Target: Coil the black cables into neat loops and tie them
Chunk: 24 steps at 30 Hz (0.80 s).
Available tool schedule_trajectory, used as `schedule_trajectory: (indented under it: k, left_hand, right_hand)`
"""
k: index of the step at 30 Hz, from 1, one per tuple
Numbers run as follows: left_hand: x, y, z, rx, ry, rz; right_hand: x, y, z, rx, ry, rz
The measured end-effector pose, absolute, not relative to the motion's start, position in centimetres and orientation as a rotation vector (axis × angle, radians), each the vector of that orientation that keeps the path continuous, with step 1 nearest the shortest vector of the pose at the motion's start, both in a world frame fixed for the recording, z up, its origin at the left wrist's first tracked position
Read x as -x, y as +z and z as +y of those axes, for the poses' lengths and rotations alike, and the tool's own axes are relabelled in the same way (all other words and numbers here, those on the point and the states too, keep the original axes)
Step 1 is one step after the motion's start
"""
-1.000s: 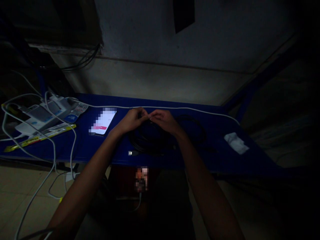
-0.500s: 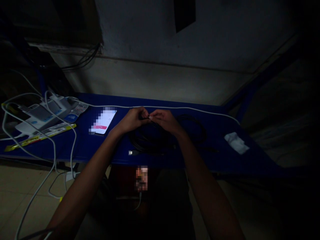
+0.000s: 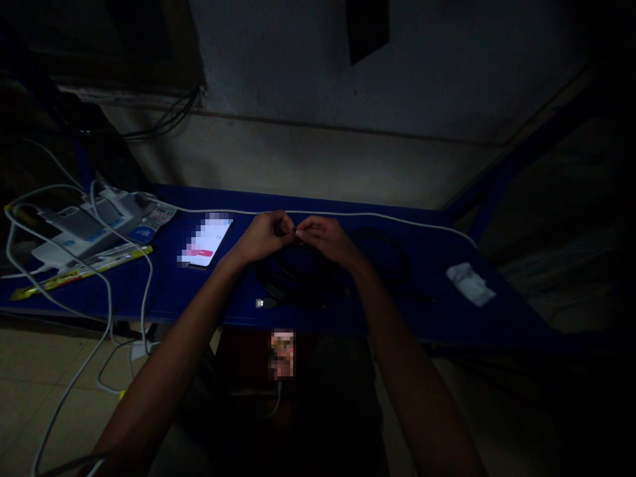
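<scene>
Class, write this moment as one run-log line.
left hand: pinching | right hand: pinching, fingertips meeting left's | between: small dark item, unclear | below: black cable coil on blue table

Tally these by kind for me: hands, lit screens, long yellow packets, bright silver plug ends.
Left hand and right hand: 2
Upper lit screen and lower lit screen: 2
Long yellow packet: 1
Bright silver plug end: 1
Total: 6
</scene>
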State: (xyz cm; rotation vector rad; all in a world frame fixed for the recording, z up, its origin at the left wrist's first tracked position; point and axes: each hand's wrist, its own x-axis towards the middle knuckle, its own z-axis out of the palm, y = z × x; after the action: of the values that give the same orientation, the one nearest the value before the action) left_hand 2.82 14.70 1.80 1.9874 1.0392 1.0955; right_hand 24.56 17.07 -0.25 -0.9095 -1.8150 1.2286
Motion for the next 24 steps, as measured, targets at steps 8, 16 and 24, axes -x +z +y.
schedule_trajectory:
  k: [8, 16, 24]
  left_hand:
    - [-2.84, 2.07, 14.60, -1.974, 1.094, 1.071]
    - [-2.89, 2.20, 14.48, -1.981, 1.102, 1.069]
    - [-2.81, 2.50, 14.42, -1.979, 1.108, 1.097]
  right_hand:
    - [-24.44, 0.35, 16.63, 0.964, 1.208, -1.802]
    - [-24.47, 0.24, 16.56, 0.946, 1.238, -1.790]
    - [-24.44, 0.11, 16.64, 0.890, 1.213, -1.828]
